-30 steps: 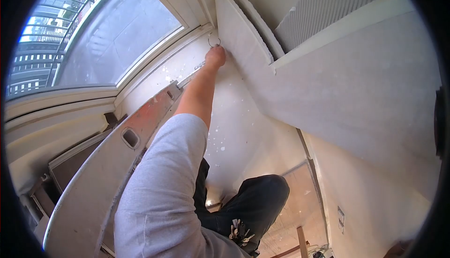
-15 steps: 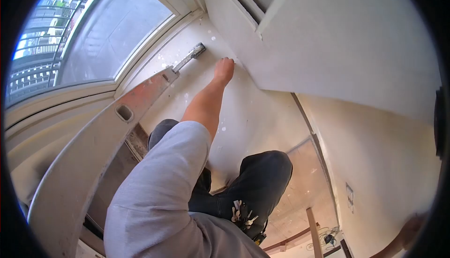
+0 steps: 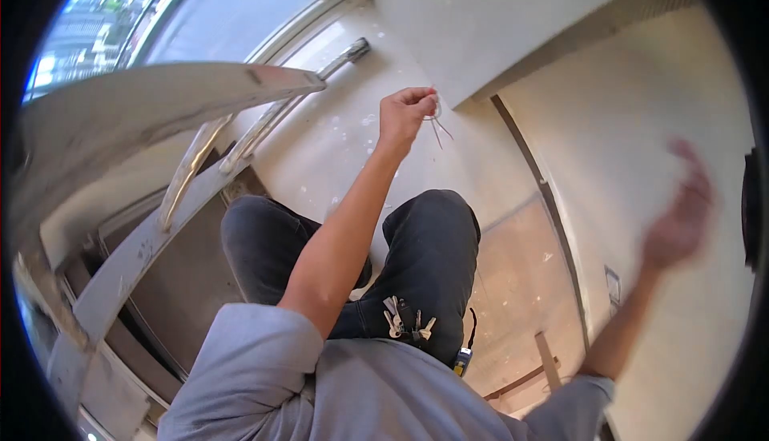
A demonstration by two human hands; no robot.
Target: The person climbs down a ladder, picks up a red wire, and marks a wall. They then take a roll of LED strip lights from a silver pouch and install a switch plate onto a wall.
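Note:
My left hand is raised before the corner of the white panel, with thumb and fingertips pinched together. From the pinch hang thin wires, pale with a reddish strand, looped at the top and with loose ends pointing down. Over at the right, my right hand is in front of the cream wall, smeared by motion. Its fingers are too blurred to read, and nothing shows clearly in it.
A ladder with worn metal rungs leans across the left, beside the window. The large white panel stands ahead. A wall box is low on the right wall. Keys hang at my waist.
My left hand has come away from beside the panel, and wires now show in its fingers. My right hand has risen from the lower right edge. The view has shifted, showing more ladder.

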